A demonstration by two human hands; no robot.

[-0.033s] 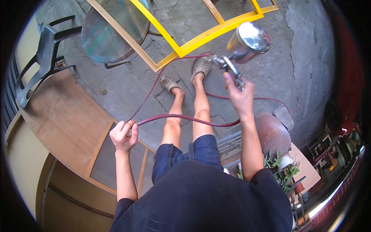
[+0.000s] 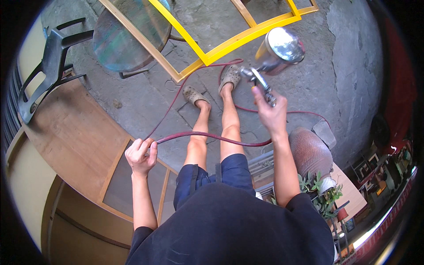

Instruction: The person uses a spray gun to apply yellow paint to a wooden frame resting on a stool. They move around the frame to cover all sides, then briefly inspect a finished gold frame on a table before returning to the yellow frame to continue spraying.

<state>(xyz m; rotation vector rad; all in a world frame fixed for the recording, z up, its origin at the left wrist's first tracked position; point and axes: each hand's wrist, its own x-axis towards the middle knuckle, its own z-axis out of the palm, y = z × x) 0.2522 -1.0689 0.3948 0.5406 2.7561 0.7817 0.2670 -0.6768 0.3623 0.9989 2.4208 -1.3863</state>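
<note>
My right hand is closed round the handle of a spray gun with a shiny metal cup on top. The gun's nose points left, just short of the yellow frame and above my right shoe. My left hand grips a dark red air hose, which arcs across my legs to my right forearm and passes behind it. From the left hand, the hose also runs down to the floor and loops by my feet. The frame's faces are bright yellow, and some edges show bare wood.
A round, paint-stained table stands under the frame's left side. A dark plastic chair and wooden panels are on my left. On my right are a large ribbed jar, a leafy plant and a grey block.
My right hand and the spray gun have shifted slightly left and a little nearer to me. The left hand has stayed in place on the hose.
</note>
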